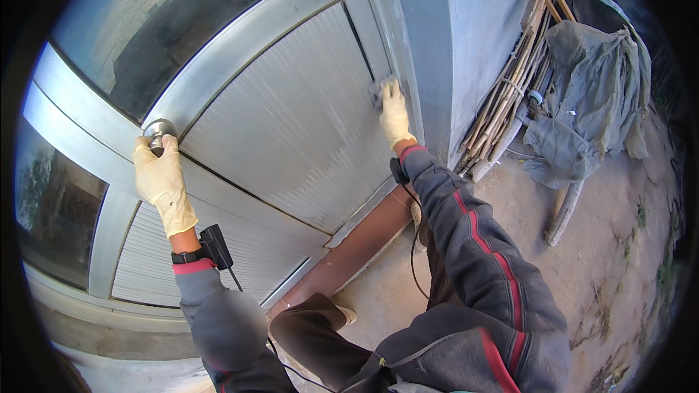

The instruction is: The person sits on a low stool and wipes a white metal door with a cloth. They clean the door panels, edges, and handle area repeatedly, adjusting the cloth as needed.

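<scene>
A metal door [289, 103] with a ribbed lower panel and a glass pane above stands before me. My left hand [164, 183], in a pale latex-like glove, grips the round metal doorknob [160, 129] at the door's left side. In a matching glove, my right hand [394, 112] presses a dark grey cloth or scrubbing pad [375, 93] against the right side of the door, by the panel's edge. The fingers partly cover the pad, so its exact kind cannot be told. Lighter streaks and a mottled patch show on the ribbed panel.
A reddish-brown threshold [349, 245] runs along the door's foot. Right of the door stands a pale wall corner [437, 54], with bundled canes [505, 93] leaning there. Beside them, a grey plastic sheet [587, 87] hangs over wooden poles. Thin cables run from both wrists.
</scene>
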`<action>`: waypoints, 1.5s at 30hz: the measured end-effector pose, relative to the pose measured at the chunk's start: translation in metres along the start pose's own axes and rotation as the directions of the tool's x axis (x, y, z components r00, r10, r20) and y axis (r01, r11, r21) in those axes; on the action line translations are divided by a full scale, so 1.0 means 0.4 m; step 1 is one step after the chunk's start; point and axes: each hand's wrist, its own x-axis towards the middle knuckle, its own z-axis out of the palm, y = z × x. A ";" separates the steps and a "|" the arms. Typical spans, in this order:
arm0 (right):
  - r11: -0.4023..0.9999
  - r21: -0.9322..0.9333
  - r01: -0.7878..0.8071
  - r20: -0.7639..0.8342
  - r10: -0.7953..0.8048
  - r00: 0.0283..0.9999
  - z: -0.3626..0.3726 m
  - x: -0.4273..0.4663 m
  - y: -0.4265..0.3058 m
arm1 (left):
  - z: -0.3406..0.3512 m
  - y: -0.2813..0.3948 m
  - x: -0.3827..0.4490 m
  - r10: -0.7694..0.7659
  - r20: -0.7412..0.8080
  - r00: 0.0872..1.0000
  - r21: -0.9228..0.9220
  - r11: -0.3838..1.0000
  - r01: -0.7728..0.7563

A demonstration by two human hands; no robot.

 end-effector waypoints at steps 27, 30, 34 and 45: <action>0.917 -0.320 0.238 -0.065 -0.272 0.960 -0.197 0.269 -0.056 | -0.001 -0.004 -0.001 -0.025 0.036 0.999 -0.086 0.996 0.028; 0.920 -0.317 0.232 0.000 -0.245 0.970 -0.160 0.169 0.019 | 0.004 -0.012 0.003 -0.018 0.051 0.999 -0.064 0.998 0.022; 0.958 -0.253 0.138 0.074 -0.124 0.990 -0.081 0.061 0.100 | 0.004 -0.012 0.003 0.007 0.020 1.000 -0.070 0.998 -0.006; 0.856 -0.149 -0.495 0.384 0.512 0.768 -0.010 -0.034 0.123 | 0.000 -0.006 0.006 0.029 0.012 1.000 0.016 0.999 -0.029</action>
